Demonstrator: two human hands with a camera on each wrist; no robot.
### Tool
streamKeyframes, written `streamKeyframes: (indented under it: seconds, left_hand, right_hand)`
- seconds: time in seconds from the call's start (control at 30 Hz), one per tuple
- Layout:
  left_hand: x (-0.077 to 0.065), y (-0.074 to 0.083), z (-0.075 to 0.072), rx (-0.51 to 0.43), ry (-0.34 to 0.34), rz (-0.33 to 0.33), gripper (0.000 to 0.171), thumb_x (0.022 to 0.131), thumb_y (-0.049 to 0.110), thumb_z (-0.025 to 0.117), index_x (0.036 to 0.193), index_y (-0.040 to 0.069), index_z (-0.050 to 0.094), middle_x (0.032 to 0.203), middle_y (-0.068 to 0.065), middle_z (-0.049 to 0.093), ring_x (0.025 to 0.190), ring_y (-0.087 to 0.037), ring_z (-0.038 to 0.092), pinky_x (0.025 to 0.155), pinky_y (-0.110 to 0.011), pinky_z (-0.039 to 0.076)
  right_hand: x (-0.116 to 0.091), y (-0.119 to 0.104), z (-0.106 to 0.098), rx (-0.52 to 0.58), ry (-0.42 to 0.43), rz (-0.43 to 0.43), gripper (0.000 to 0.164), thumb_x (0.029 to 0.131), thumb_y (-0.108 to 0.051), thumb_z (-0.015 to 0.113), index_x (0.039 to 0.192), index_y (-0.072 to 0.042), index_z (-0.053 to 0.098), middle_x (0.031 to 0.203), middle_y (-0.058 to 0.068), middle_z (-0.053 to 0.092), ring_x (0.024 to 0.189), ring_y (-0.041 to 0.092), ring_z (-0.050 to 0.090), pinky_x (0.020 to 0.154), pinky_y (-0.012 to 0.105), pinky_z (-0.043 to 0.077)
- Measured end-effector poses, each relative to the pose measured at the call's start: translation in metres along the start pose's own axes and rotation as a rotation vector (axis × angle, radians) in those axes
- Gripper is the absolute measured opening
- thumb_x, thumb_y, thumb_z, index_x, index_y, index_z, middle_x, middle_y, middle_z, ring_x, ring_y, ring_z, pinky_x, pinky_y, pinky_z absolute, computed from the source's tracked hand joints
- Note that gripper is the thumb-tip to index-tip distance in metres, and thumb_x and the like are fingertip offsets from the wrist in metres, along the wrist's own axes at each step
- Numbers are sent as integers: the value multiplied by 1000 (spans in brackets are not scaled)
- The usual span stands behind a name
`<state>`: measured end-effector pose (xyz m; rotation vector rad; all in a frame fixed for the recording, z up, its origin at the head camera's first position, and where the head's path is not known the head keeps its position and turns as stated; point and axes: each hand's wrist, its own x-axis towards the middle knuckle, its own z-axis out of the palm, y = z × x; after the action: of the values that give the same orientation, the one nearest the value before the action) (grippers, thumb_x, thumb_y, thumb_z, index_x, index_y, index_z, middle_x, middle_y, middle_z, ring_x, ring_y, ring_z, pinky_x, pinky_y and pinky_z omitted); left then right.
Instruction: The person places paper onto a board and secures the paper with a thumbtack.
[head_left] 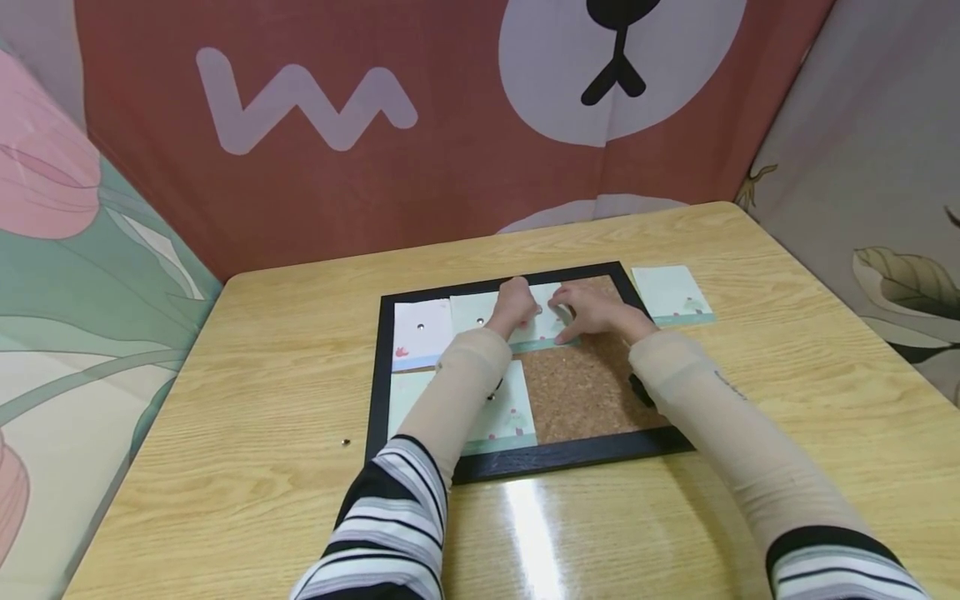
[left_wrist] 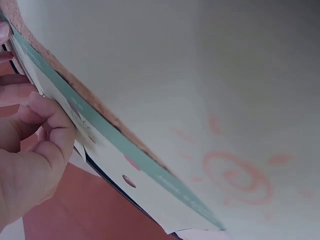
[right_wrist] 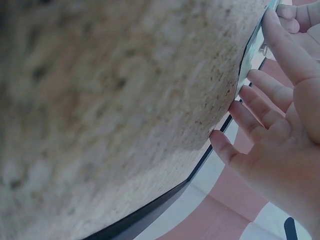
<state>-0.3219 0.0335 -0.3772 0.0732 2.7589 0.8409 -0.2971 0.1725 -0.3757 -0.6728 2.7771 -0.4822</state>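
Note:
A black-framed cork board (head_left: 600,392) lies on the table with several decorated paper notes on it. In its top row, my left hand (head_left: 513,304) has thumb and index finger pinched at a note with a green lower band (head_left: 543,337). A small silver thumbtack (right_wrist: 263,48) shows there, partly hidden by the fingers. My right hand (head_left: 596,310) touches the right part of that note with spread, fairly straight fingers. To the left are a blue-banded note (head_left: 420,346) and a green-banded note (head_left: 467,308), each with a tack. Below them, another tacked note (head_left: 517,400) is partly behind my left forearm.
One loose note (head_left: 671,292) lies on the table (head_left: 225,417), right of the board. A single tack (head_left: 345,442) sits left of the board. Behind the table hangs a red printed cloth (head_left: 435,183); patterned cloths flank both sides.

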Motion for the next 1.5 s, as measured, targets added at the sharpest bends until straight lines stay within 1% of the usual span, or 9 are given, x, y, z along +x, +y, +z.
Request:
streamKeyframes:
  seconds: [0.27,0.5,0.63,0.87,1.03,1.13,1.23,1.37,1.5]
  left_hand:
    - [-1,0,3,19,24,20,14,80,8,64,91,0,63,81,-10,62,41,-9,44,38,-16,37]
    - [-3,0,2,-17,47,21,16,79,8,65,91,-1,63,81,-10,62,46,-11,46,41,-18,40]
    - [-4,-1,0,-8,61,30,15,79,9,66,90,0,64,79,-9,62,52,-12,49,45,-19,41]
    - [-9,-1,1,-10,99,82,12,80,7,62,89,-1,64,78,-10,63,60,-15,52,53,-22,43]
    - [-10,-1,2,-7,95,84,14,81,7,61,92,-1,63,82,-10,63,68,-17,57,61,-24,47]
    - [-9,-2,3,10,91,97,14,81,8,60,92,0,64,82,-9,63,67,-16,55,61,-23,46]
    - [-8,-3,2,-6,67,77,11,82,9,61,88,0,64,71,-7,61,54,-13,50,50,-20,42]
    - [-6,-5,0,-27,-10,16,14,83,14,62,77,2,60,52,-4,50,37,-11,41,38,-20,34]
    - [-9,-8,-9,17,-107,-29,23,85,25,61,76,5,58,48,-1,44,37,-10,38,39,-21,33]
  right_hand:
    - [-1,0,1,7,-6,-4,64,73,-24,75,124,3,48,130,22,38,121,36,31,98,47,24]
    - [-2,-1,-1,4,-1,7,64,73,-24,75,124,2,48,131,22,38,122,36,30,99,47,23]
    - [-2,-3,-2,4,-2,6,64,73,-24,75,124,3,48,131,22,38,122,36,30,99,47,23]
    - [-2,-4,-3,2,6,-7,65,73,-24,75,124,4,47,131,23,38,122,38,30,98,47,24]
    - [-2,-4,-1,-6,6,-12,65,73,-25,75,124,4,47,130,23,39,120,37,33,97,47,27]
    - [-3,-4,-1,-4,12,-5,65,72,-24,75,124,4,48,129,23,39,119,36,34,96,46,28]
    - [-3,-4,-1,-8,14,-3,64,72,-25,75,124,3,48,129,22,40,119,36,34,96,47,28]
    - [-3,-4,0,-12,13,-9,64,73,-25,75,124,3,48,129,22,40,119,36,34,96,47,28]
    - [-3,-3,0,-10,23,-10,64,72,-25,75,123,3,49,128,21,41,118,35,35,96,47,28]
